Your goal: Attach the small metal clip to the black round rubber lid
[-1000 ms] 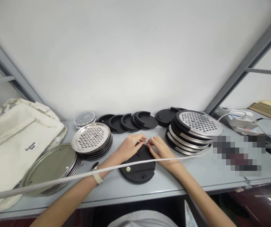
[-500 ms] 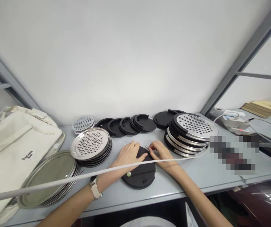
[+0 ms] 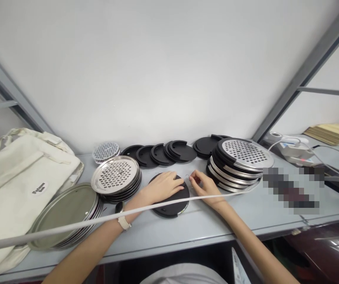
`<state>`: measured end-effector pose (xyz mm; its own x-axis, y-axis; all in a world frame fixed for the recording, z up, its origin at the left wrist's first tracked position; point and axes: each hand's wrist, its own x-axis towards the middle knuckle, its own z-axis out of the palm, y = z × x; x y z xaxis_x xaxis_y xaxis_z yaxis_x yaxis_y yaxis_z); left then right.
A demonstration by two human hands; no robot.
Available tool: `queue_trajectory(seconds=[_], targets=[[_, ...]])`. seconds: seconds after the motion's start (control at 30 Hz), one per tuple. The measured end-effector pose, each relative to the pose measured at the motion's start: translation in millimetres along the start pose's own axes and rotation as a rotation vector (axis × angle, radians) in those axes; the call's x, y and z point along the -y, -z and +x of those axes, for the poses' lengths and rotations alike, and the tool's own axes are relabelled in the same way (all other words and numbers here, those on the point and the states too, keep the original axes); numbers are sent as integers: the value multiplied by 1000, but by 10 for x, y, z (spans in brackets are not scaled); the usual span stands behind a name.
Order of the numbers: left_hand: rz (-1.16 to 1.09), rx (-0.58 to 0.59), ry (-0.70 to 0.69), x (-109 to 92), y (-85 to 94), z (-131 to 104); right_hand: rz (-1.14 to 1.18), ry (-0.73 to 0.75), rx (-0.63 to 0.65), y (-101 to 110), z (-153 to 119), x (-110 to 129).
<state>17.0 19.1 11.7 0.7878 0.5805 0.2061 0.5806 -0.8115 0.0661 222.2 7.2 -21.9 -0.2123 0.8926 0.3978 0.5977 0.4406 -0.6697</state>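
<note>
Head view: where is the piece being worked on?

"Lying on the grey tabletop (image 3: 193,232) in front of the person: a flat, round, black disc with a cut-away rim (image 3: 169,211). A thick white cord (image 3: 24,238) crosses the near foreground and hides a strip of it."

"And the hands?"

"Left hand (image 3: 165,187) lies palm down over the disc, fingers spread across its top. I can't tell whether it grips the edge or only presses. Right hand (image 3: 203,187) is just off the disc's right edge, fingers curled, with only a narrow gap between thumb and forefinger. A faint, thin loop (image 3: 187,176) shows by those fingertips, too small for me to say whether it is pinched."

"So which step is this?"

"I'd judge it as positioning: one hand steadies or turns the disc, the other minds the small piece."

"What would the next move call for?"

"Probably a flat, steady disc and a fine fingertip pinch, clear of the tall stack of black and silver discs (image 3: 243,154) near the right hand and the stack topped by a shiny perforated metal plate (image 3: 114,175) beyond the left wrist."
</note>
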Motion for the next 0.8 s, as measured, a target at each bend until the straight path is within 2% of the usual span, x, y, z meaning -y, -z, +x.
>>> queue_trajectory(seconds=[0.17,0.33,0.57,0.8], targets=[[-97,-74,8,14,-27,-26,-27,-67,92,-17,-79,29],[-111,-85,11,-24,-39,-42,-67,-54,73,-45,-120,52],[-104,-75,13,-73,-4,-87,-75,-72,116,-48,-143,100],[-109,-129,-21,-149,76,-81,-85,-37,104,-47,-155,68]])
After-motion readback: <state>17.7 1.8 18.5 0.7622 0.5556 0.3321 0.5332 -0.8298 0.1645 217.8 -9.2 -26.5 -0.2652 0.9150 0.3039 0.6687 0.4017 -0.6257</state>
